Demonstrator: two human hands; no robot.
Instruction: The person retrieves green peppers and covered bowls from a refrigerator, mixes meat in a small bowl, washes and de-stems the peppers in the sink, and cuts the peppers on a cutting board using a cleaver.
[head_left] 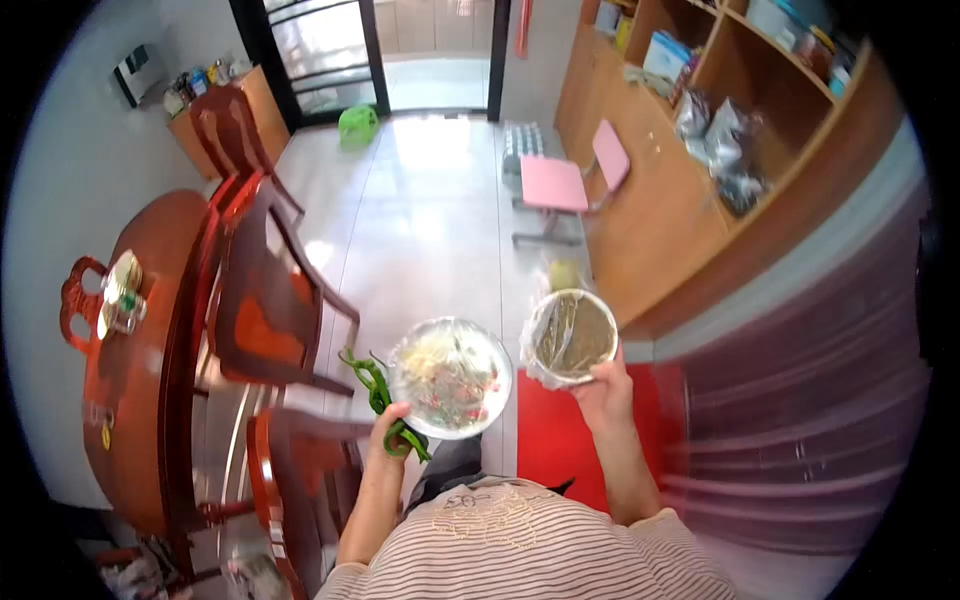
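Note:
My left hand [392, 432] grips a round plate [452, 378] by its left rim. Clear plastic wrap seems to cover it, with pale shreds and bits of red and green food beneath. Long green chili peppers [372, 383] stick out from the same hand, along the plate's left side. On the right, my right hand [606, 392] holds a white-rimmed bowl [575, 337] by its lower right edge. Something brownish fills the bowl under crinkled plastic wrap that hangs over its left side. Both dishes are in front of my body, a small gap apart.
A dark wooden table [150, 400] with red-brown chairs [265, 290] stands at left. At right are a wooden cabinet [640, 190], a pink chair [555, 184] and a red mat [645, 430]. A green stool [358, 125] sits near the glass door ahead.

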